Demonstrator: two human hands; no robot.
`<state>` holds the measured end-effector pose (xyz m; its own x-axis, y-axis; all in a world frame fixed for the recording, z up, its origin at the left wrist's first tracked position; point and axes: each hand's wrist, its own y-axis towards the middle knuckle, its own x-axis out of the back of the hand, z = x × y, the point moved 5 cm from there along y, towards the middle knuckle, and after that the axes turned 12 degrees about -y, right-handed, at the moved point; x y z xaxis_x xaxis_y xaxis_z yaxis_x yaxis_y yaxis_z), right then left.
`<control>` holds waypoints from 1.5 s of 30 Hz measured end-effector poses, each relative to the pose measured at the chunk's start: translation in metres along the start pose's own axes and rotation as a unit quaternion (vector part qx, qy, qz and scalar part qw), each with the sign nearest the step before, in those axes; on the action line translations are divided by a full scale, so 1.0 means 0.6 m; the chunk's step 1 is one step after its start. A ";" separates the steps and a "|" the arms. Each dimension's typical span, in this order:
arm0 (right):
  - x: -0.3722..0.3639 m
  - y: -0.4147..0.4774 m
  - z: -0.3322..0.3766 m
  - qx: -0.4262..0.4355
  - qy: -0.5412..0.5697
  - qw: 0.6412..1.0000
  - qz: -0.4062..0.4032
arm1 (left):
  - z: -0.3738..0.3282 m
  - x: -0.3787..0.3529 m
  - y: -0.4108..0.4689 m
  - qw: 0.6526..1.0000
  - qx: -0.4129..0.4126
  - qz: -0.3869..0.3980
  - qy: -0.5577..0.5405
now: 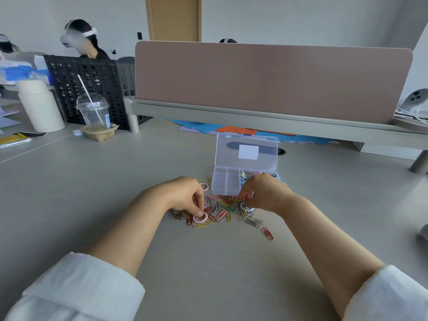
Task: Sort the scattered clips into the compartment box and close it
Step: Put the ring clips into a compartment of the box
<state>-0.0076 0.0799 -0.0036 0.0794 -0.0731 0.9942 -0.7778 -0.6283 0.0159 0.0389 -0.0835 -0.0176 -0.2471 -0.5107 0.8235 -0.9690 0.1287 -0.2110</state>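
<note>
The grey tabletop [92, 181] in my head view carries a job I judge to be somewhere between early and halfway. The clear compartment box [225, 181] stands just beyond the 2 hands with its lid [246, 151] raised upright, so closing is not yet done. Some compartments on the right hold a few clips, silver and coloured as far as I can make out, while those on the left look bare. By my reading most of the work is left: the pile of clips [222, 212] lies spread on the tabletop against the front of the box, dozens in red, yellow, green, pink and plain metal. The left hand [185, 195] is down on the near-left edge of that pile, its fingers curled and pinching a pink ring [200, 217] that lies on the clips. The right hand [264, 193] hovers over the right end of the pile at the box's front wall, fingers curled downward; I cannot tell whether they hold anything. A white ring [245, 206] lies just under that hand, and 1 red clip [268, 233] sits apart from the rest, nearer to me on the right. Every one of these has to go into a compartment before the lid comes down.
</note>
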 end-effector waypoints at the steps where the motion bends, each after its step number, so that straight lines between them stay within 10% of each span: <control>1: 0.000 -0.001 0.001 0.002 0.004 1.000 0.001 | 0.000 -0.001 0.000 1.000 0.000 -0.002 -0.004; 12: -0.008 0.007 -0.006 -0.014 0.097 0.995 -0.034 | -0.001 0.007 0.001 0.991 -0.028 -0.083 -0.099; 19: 0.002 0.000 0.000 -0.058 0.366 0.921 -0.122 | 0.015 -0.002 0.013 0.910 -0.020 -0.258 -0.324; 31: -0.016 0.007 -0.002 -0.102 0.454 0.870 -0.162 | -0.014 -0.015 0.012 0.848 -0.090 -0.216 -0.476; 35: -0.024 0.007 -0.009 -0.127 0.416 0.882 -0.180 | 0.024 0.015 0.010 0.908 -0.048 -0.355 -0.216; 45: -0.046 0.013 -0.019 -0.158 0.382 0.893 -0.177 | 0.037 -0.006 0.040 0.966 -0.038 -0.249 0.055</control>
<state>-0.0230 0.0863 -0.0297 -0.0001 0.7132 0.7010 -0.9349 -0.2489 0.2531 0.0164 -0.0977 -0.0373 0.2542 -0.4334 0.8646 -0.9643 -0.0452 0.2608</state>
